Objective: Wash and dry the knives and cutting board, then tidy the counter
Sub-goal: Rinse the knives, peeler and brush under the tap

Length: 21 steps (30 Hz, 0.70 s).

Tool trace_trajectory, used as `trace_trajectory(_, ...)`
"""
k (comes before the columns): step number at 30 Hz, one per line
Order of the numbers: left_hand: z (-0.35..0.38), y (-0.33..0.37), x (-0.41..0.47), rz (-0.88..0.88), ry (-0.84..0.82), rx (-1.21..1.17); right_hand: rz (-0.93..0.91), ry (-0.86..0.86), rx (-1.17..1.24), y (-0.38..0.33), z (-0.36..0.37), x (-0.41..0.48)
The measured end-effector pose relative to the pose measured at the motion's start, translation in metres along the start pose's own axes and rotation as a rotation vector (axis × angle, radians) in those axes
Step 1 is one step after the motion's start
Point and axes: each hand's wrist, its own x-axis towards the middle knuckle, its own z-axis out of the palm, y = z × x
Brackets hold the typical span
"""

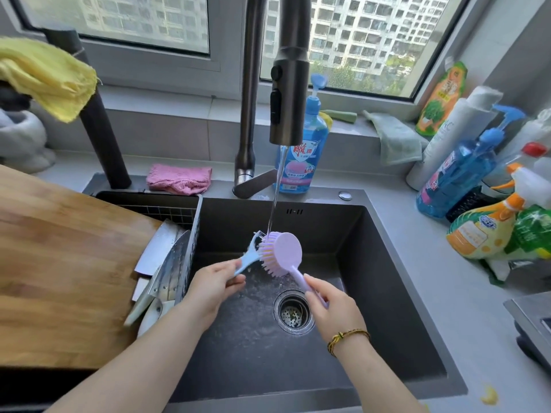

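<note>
Over the sink (387,263), the left hand (213,283) pinches a small blue tool (249,255) and the right hand (331,305) grips the brush (284,253), while the knives (167,263) lie along the sink's left edge, handles toward the person, nearer the left hand

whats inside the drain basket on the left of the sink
Several knives lie in the basket; the cutting board covers its left part, so anything below is hidden.

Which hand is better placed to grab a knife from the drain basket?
Left, probably. The left hand sits beside the knives in the drain basket; the right hand, farther off, grips the purple dish brush. The left must first drop its blue peeler.
</note>
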Motion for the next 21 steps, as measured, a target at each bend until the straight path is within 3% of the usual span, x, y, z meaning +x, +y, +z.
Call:
trace_trajectory(4, -0.001, -0.005, 0.0, 0.026, -0.022, 0.091, -0.007, 0.027, -0.045, -0.001, -0.004, -0.001)
trace_trajectory(10, -0.002, -0.002, 0.0, 0.026, -0.068, 0.257, -0.183, -0.117, -0.464, -0.02, 0.001, -0.008)
trace_trajectory(14, 0.005, -0.003, 0.0, 0.059, -0.02, 0.292, -0.088, -0.087, -0.479, -0.028, -0.001, 0.007)
trace_trajectory(18, -0.003, -0.003, 0.006, 0.048, 0.041, 0.313, -0.248, -0.168, -0.585, -0.032, 0.01, -0.003)
trace_trajectory(21, -0.002, -0.006, 0.005, 0.055, 0.047, 0.371, -0.131, -0.131, -0.576, -0.026, 0.002, 0.014)
